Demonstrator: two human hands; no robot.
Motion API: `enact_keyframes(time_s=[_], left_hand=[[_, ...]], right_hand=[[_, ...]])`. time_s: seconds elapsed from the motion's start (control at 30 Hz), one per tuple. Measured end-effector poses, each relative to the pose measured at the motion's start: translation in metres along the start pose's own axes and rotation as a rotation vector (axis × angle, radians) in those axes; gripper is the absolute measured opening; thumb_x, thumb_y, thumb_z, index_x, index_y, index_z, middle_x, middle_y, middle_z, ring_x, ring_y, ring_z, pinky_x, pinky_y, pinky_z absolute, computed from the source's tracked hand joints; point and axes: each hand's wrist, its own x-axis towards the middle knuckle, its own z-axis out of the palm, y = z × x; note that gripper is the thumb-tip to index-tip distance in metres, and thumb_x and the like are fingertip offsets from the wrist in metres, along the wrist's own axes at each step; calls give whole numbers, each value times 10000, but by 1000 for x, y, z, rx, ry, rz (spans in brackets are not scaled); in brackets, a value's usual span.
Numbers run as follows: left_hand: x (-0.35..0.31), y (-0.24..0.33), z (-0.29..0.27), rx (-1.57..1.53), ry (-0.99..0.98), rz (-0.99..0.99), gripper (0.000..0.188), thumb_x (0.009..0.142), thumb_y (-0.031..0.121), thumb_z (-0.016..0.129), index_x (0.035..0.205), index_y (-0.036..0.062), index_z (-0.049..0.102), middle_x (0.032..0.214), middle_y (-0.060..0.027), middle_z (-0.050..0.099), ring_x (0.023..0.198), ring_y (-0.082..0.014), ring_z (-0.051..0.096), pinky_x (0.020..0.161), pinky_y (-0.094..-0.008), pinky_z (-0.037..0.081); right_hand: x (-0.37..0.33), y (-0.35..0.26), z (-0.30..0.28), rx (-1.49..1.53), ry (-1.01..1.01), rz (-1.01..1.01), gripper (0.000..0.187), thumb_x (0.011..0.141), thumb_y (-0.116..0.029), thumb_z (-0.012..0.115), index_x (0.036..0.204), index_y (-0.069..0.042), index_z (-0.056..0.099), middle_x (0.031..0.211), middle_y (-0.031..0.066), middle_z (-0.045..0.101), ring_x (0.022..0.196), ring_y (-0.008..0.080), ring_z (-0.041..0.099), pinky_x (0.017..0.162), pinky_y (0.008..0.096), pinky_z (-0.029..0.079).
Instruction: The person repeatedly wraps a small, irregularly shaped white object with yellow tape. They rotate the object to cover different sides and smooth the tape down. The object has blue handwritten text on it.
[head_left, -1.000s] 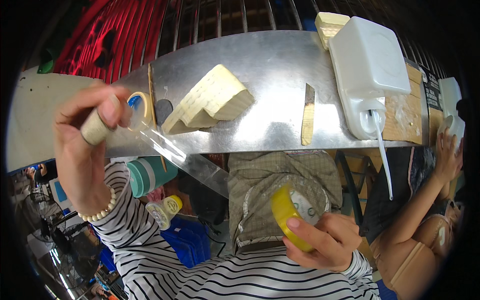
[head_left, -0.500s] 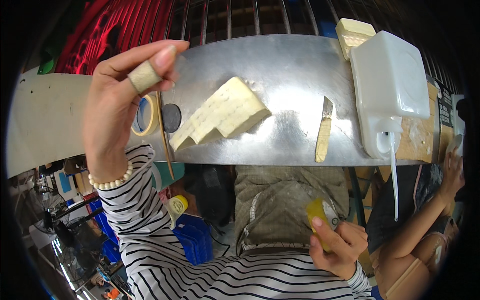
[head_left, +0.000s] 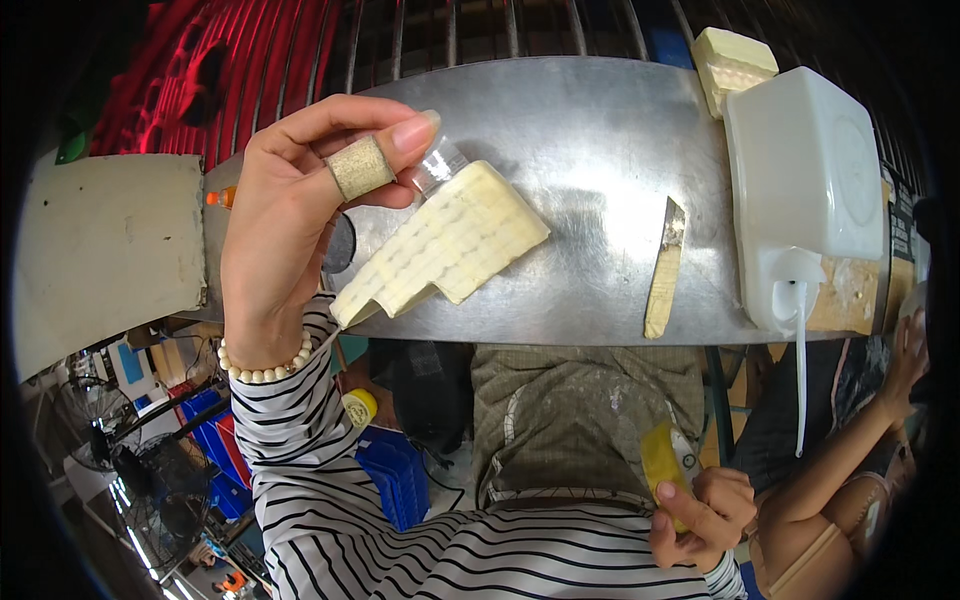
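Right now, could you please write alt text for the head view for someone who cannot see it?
A person's left hand pinches clear tape near a cream stepped block on a metal table; the right hand holds a yellow tape roll. Farther right of the block are a small knife and a white container.

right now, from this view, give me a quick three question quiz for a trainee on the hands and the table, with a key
1. What do the fingertips of the left hand hold?
2. Where is the yellow tape roll?
A) in the left hand
B) in the right hand
C) in neither hand
3. True or false: on the metal table, the small knife-like tool lies between the stepped cream block and the white plastic bottle.

Key: 1. A clear strip; 2. B; 3. True.
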Motion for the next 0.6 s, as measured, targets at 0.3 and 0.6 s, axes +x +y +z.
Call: enact_keyframes(time_s=[0.3, 0.6], left_hand=[[-1, -1, 5, 58, 28, 2, 195, 888, 139, 746, 1027, 5, 717, 802, -56, 692, 700, -96, 674, 627, -198, 551], [0, -3, 5, 64, 13, 3, 201, 894, 135, 738, 1044, 4, 712, 805, -60, 699, 681, -88, 671, 628, -191, 550]], right_hand=[[-1, -1, 1, 18, 44, -16, 342, 672, -203, 663, 974, -77, 763, 494, -12, 351, 365, 128, 330, 394, 265, 287], [0, 0, 0, 29, -6, 1, 369, 669, -185, 660, 1004, -69, 763, 513, -6, 373, 373, 131, 337, 405, 266, 292]])
